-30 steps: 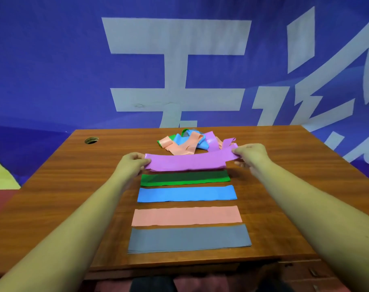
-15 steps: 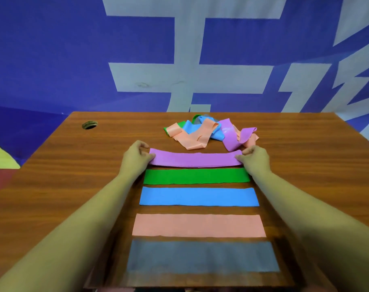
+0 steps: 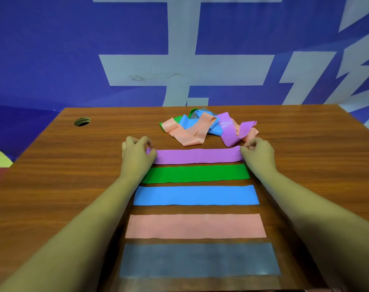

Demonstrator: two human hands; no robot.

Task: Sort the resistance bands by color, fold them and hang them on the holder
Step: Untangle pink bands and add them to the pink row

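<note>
The purple band (image 3: pixel 198 155) lies flat near the middle of the counter (image 3: pixel 53 175). The left hand (image 3: pixel 137 157) has its grip clamped on the band's 9 o'clock end, with the fingers curled and pinching it. The right hand (image 3: pixel 258 157) pinches the 3 o'clock end the same way.

Toward 6 o'clock from the purple band, four more flat bands lie in a row, each a little apart from the next. They are the green band (image 3: pixel 196 173), the blue band (image 3: pixel 196 195), the pink band (image 3: pixel 196 226) and the grey band (image 3: pixel 198 260). At 12 o'clock is a messy pile of loose bands (image 3: pixel 202 129), all tangled. One purple loop from it reaches close to the right hand. A round hole (image 3: pixel 82 121) sits in the counter at 10 o'clock. No holder is in sight.

I think these bands are light, thin and floppy. They stretch, and they may stick to themselves a bit. A band held in the middle would droop and come unfolded. So the ends are the good place to hold, one in each hand, with a soft pull to keep it flat. The pile needs slow picking, one band at a time, or others may come along too.
</note>
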